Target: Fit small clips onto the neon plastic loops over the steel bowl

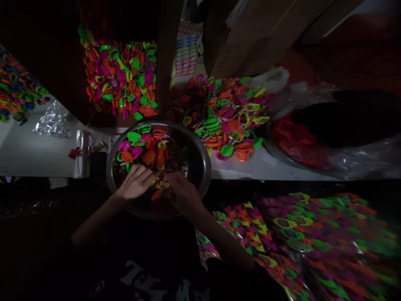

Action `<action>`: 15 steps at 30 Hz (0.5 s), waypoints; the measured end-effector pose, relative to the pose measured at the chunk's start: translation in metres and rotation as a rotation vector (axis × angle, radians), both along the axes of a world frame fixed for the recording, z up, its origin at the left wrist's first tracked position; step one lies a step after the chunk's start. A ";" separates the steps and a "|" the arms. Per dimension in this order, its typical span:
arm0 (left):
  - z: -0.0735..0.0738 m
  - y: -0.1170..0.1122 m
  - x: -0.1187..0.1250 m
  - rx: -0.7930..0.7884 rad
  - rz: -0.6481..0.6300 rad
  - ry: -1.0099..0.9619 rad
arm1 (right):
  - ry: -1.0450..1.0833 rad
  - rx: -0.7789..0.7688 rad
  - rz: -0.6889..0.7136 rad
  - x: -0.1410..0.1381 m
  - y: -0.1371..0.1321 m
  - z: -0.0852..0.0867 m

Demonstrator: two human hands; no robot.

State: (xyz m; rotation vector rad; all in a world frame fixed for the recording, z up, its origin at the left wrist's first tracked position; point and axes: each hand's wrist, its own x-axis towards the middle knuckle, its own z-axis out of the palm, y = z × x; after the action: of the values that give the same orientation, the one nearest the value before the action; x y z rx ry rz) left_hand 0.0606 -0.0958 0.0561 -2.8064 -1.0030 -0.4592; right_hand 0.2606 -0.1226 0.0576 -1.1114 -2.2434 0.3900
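A round metal bowl point(200, 154) sits at the table's near edge, part-filled with small neon plastic toy glasses point(142, 148) in green, pink and orange. Both my hands are inside its near side. My left hand point(136, 182) is curled, its fingers pinching a small orange and yellow piece point(160, 190). My right hand point(181, 192) is closed on the same piece from the other side. The light is dim, so the grip is hard to make out in detail.
Loose heaps of the same neon pieces lie at the back left point(120, 79), at the back centre-right point(225, 115) and at the far left point(15, 90). Packed sheets of them point(300, 238) spread at lower right. Clear plastic bags point(54, 121) lie left; a red bag point(297, 144) lies right.
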 end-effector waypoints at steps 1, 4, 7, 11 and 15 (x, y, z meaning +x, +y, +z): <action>-0.001 0.001 0.001 0.013 0.010 0.007 | -0.003 0.002 0.000 0.000 0.001 -0.001; -0.004 0.004 0.004 0.062 0.032 0.016 | -0.015 0.022 0.006 0.002 0.003 -0.003; -0.008 0.006 0.006 0.072 0.016 0.038 | -0.037 0.031 0.015 0.003 0.004 -0.004; -0.016 0.007 0.003 0.021 -0.025 0.078 | -0.058 -0.032 0.033 0.005 0.004 -0.005; -0.024 0.007 -0.003 -0.023 -0.078 0.080 | -0.066 -0.082 0.069 0.006 0.003 -0.007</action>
State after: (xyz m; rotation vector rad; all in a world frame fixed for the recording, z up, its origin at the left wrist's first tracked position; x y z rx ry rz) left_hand 0.0575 -0.0889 0.0325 -2.8673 -0.8906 -0.3423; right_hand 0.2667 -0.1198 0.0511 -1.1054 -2.3467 0.4837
